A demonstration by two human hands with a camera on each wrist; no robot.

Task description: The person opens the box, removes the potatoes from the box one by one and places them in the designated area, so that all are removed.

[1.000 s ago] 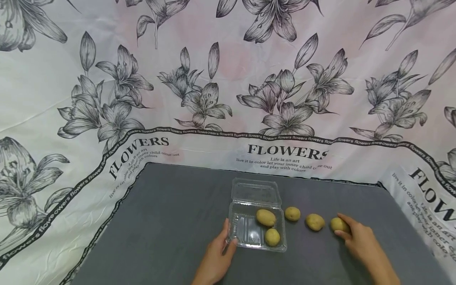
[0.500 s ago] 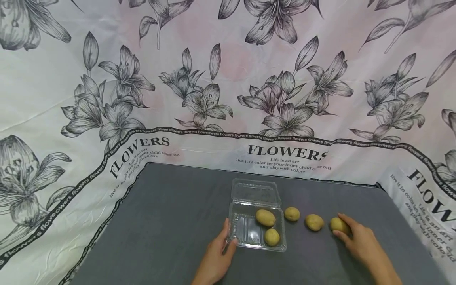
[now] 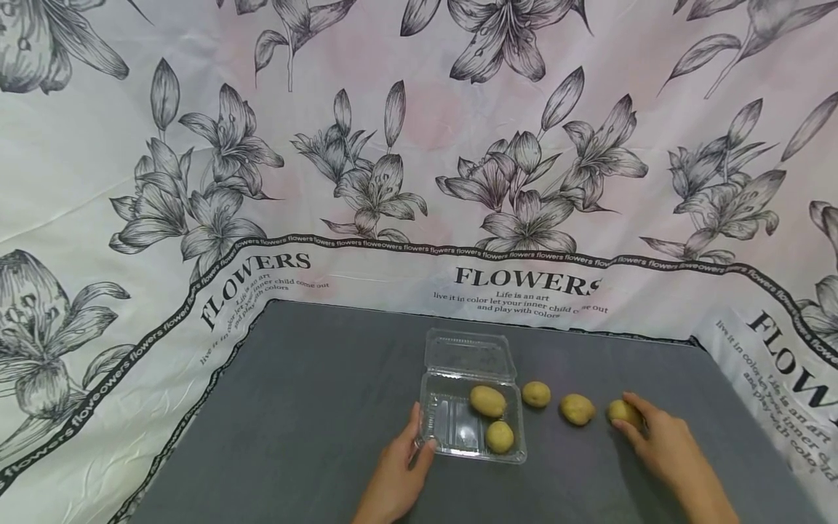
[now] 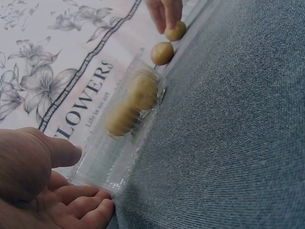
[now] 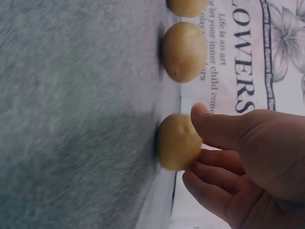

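Observation:
A clear plastic clamshell container (image 3: 455,422) lies with its lid (image 3: 468,353) folded back, away from the person. Inside it, toward the right, are two potatoes: an oblong one (image 3: 487,401) and a rounder one (image 3: 500,437) nearer the front. My left hand (image 3: 396,469) grips the container's left side, thumb over the rim and fingers against the outside wall. At the right end of a row of potatoes, my right hand (image 3: 664,440) holds a potato (image 5: 178,143) low at the table, between thumb and fingers. That hand partly covers the potato in the head view.
Two more potatoes lie between the container and my right hand, one close beside the container (image 3: 536,394) and one farther right (image 3: 577,410). All stand on a dark grey cloth-covered table (image 3: 327,407). Behind it hangs a white flower-print curtain (image 3: 373,276).

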